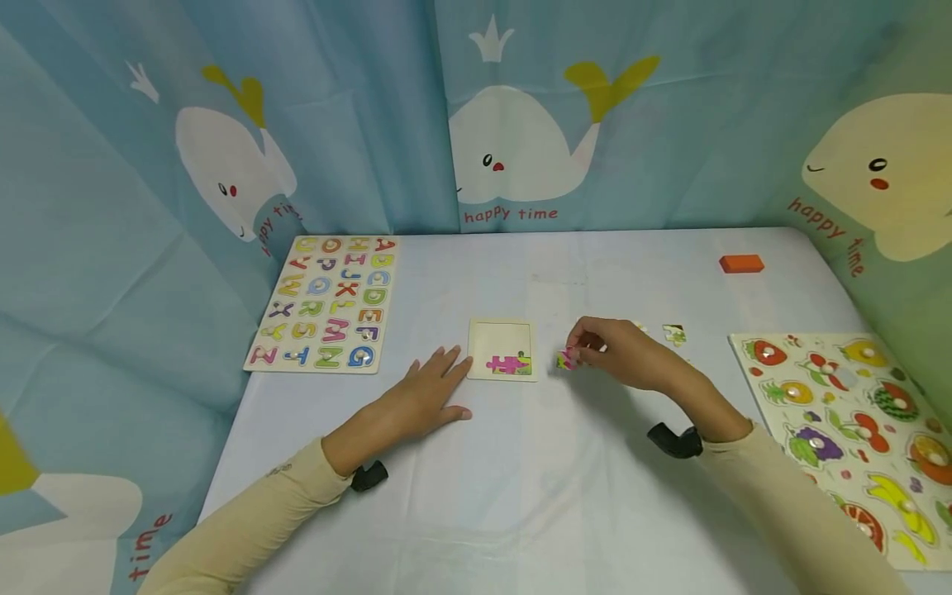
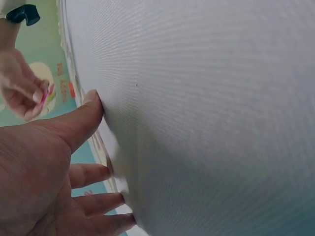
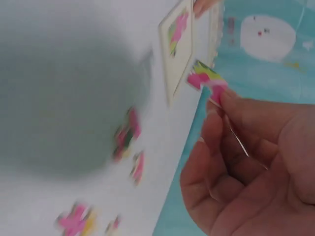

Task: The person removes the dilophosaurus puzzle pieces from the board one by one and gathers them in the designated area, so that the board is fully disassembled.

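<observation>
My right hand [image 1: 621, 351] pinches a pink, green and yellow jigsaw piece [image 3: 206, 81] between thumb and fingertips, above the table to the right of a square puzzle tray [image 1: 500, 335]. Joined pink and green pieces [image 1: 509, 364] fill the tray's lower right part; its remaining surface is bare. My left hand [image 1: 426, 392] lies with fingers spread at the tray's left edge, fingertips right at its border. Loose jigsaw pieces lie near the right hand: a pink and dark green one [image 3: 127, 135], a pink and yellow one [image 3: 76, 220], and a pale green one [image 1: 674, 334] farther right.
An alphabet board [image 1: 323, 304] with colourful letters lies at the back left. To the right is a fruit puzzle board [image 1: 848, 438], and an orange block [image 1: 741, 264] sits at the back right. A blue curtain [image 1: 357, 107] with whales hangs behind the white table [image 1: 513, 479].
</observation>
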`<state>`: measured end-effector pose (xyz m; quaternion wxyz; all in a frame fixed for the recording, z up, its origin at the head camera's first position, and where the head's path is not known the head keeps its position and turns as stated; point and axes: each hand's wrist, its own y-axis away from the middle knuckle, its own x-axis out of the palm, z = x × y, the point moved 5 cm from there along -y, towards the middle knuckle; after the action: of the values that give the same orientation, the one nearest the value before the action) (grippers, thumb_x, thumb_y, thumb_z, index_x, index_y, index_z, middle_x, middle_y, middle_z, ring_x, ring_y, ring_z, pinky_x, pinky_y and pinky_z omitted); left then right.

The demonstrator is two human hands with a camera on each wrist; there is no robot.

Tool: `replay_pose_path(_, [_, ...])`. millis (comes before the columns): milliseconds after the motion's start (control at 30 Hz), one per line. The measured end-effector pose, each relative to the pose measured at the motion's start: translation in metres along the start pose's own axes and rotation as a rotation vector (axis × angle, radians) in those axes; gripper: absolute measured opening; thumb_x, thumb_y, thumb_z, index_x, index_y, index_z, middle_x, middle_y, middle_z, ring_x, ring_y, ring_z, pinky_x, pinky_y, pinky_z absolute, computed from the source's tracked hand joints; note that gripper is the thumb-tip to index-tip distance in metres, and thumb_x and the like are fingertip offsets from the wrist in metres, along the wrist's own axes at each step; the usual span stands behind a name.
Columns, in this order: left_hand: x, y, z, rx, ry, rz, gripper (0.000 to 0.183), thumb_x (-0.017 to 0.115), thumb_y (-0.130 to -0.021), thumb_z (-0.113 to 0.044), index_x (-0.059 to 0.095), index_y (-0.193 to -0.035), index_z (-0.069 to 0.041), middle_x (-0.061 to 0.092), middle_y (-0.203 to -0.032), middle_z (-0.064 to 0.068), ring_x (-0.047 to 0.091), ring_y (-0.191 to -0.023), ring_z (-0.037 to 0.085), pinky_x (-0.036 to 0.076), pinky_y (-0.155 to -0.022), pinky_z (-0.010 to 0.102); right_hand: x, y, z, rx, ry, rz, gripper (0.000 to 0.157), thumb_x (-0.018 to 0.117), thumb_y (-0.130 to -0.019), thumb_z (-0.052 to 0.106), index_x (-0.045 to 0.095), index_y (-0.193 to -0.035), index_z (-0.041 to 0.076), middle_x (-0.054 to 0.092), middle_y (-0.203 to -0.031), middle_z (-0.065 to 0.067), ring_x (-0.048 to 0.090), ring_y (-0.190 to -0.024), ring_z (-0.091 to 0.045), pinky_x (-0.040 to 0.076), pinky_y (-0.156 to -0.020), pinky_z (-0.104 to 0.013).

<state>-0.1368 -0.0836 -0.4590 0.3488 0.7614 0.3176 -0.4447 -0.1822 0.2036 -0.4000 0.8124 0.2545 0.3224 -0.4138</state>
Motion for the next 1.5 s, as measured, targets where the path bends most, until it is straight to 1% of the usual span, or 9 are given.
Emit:
replay_pose_path(133, [-0.001, 0.001, 0.0, -0.002, -0.004, 0.008, 0.083, 0.066, -0.103, -0.048, 0.031, -0.167, -0.008, 0.022, -0.175, 0.018, 0.02, -0.161, 0.04, 0.026, -0.123, 0.066, -0.006, 0.016, -0.014, 0.013, 0.026, 0.015, 0.006, 0.07, -0.103, 0.013, 0.068, -0.103, 0.008, 0.072, -0.093, -0.003, 0.061, -0.087, -0.015, 0.049, -0.074, -0.027])
replay_pose_path(233, [0.0, 0.001, 0.001, -0.006, -0.003, 0.011, 0.084, 0.066, -0.103, -0.049, 0.03, -0.167, -0.008, 0.021, -0.175, 0.017, 0.019, -0.162, 0.04, 0.026, -0.124, 0.066, -0.006, 0.023, -0.023, 0.041, 0.007, 0.046, 0.004, 0.069, -0.103, 0.012, 0.069, -0.103, 0.007, 0.072, -0.096, -0.002, 0.061, -0.089, -0.015, 0.05, -0.075, -0.025])
replay_pose_path(333, [0.0, 0.001, 0.002, -0.008, 0.004, 0.008, 0.084, 0.066, -0.102, -0.049, 0.03, -0.167, -0.008, 0.021, -0.175, 0.017, 0.019, -0.161, 0.04, 0.026, -0.124, 0.066, -0.002, 0.026, -0.031, 0.07, -0.031, 0.096, 0.004, 0.068, -0.103, 0.012, 0.07, -0.104, 0.008, 0.073, -0.1, 0.0, 0.064, -0.094, -0.017, 0.052, -0.08, -0.024])
replay_pose_path(433, [0.0, 0.001, 0.002, -0.008, 0.009, 0.003, 0.084, 0.066, -0.102, -0.048, 0.03, -0.167, -0.008, 0.022, -0.175, 0.017, 0.019, -0.161, 0.041, 0.025, -0.124, 0.066, 0.004, 0.027, -0.035, 0.061, -0.061, 0.135, 0.005, 0.069, -0.103, 0.011, 0.07, -0.105, 0.008, 0.073, -0.102, 0.001, 0.065, -0.098, -0.018, 0.053, -0.084, -0.024])
replay_pose_path(500, [0.0, 0.001, 0.002, -0.008, 0.01, 0.001, 0.084, 0.067, -0.102, -0.048, 0.03, -0.167, -0.008, 0.022, -0.175, 0.017, 0.019, -0.161, 0.041, 0.025, -0.124, 0.066, 0.008, 0.026, -0.036, 0.051, -0.061, 0.141, 0.006, 0.071, -0.102, 0.013, 0.071, -0.105, 0.008, 0.073, -0.1, 0.002, 0.064, -0.097, -0.017, 0.053, -0.083, -0.024])
replay_pose_path(800, [0.0, 0.001, 0.001, 0.004, 0.012, 0.001, 0.083, 0.066, -0.103, -0.047, 0.03, -0.167, -0.007, 0.022, -0.175, 0.018, 0.019, -0.161, 0.041, 0.025, -0.124, 0.067, 0.021, 0.02, -0.04, 0.072, 0.052, 0.036, 0.005, 0.073, -0.1, 0.013, 0.069, -0.1, 0.01, 0.068, -0.093, 0.002, 0.061, -0.09, -0.016, 0.053, -0.078, -0.031])
replay_pose_path(1033, [0.001, 0.001, 0.002, 0.006, 0.011, 0.007, 0.084, 0.065, -0.103, -0.048, 0.029, -0.167, -0.008, 0.02, -0.175, 0.017, 0.018, -0.162, 0.041, 0.024, -0.124, 0.066, 0.028, 0.021, -0.037, 0.014, 0.136, -0.077, 0.009, 0.075, -0.095, 0.001, 0.068, -0.096, 0.007, 0.068, -0.091, 0.001, 0.06, -0.086, -0.015, 0.055, -0.079, -0.036])
replay_pose_path(1267, [0.0, 0.0, 0.001, -0.001, 0.0, 0.019, 0.084, 0.064, -0.104, -0.049, 0.028, -0.168, -0.008, 0.02, -0.175, 0.017, 0.018, -0.162, 0.041, 0.024, -0.124, 0.066, 0.025, 0.019, -0.034, 0.015, 0.145, -0.082, 0.009, 0.075, -0.096, 0.002, 0.068, -0.097, 0.007, 0.067, -0.09, 0.001, 0.059, -0.083, -0.015, 0.054, -0.076, -0.034])
replay_pose_path(1500, [0.0, 0.0, 0.0, -0.009, -0.004, 0.019, 0.084, 0.065, -0.103, -0.049, 0.029, -0.168, -0.009, 0.02, -0.175, 0.016, 0.018, -0.162, 0.04, 0.025, -0.124, 0.065, 0.013, 0.001, -0.014, -0.006, 0.093, -0.094, 0.006, 0.069, -0.1, 0.003, 0.067, -0.105, 0.004, 0.071, -0.092, -0.004, 0.064, -0.085, -0.017, 0.054, -0.077, -0.038])
